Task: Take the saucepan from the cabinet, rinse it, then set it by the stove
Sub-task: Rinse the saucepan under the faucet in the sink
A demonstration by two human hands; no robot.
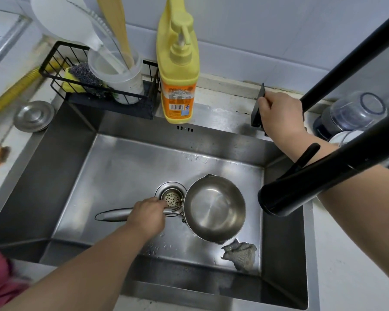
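A small steel saucepan with a long handle sits inside the steel sink, just right of the drain strainer. My left hand grips the handle close to the bowl; the handle's free end sticks out to the left. The pan's inside looks bare and no water is running. My right hand is closed on the black faucet lever at the sink's back right rim. The black faucet spout hangs over the sink's right side, its mouth just right of the pan.
A yellow soap pump bottle and a black wire rack with sponge, scrubber and utensil cup stand on the back rim. A grey rag lies in the sink's front right corner. A steel plug lid rests at left, upturned bowls at right.
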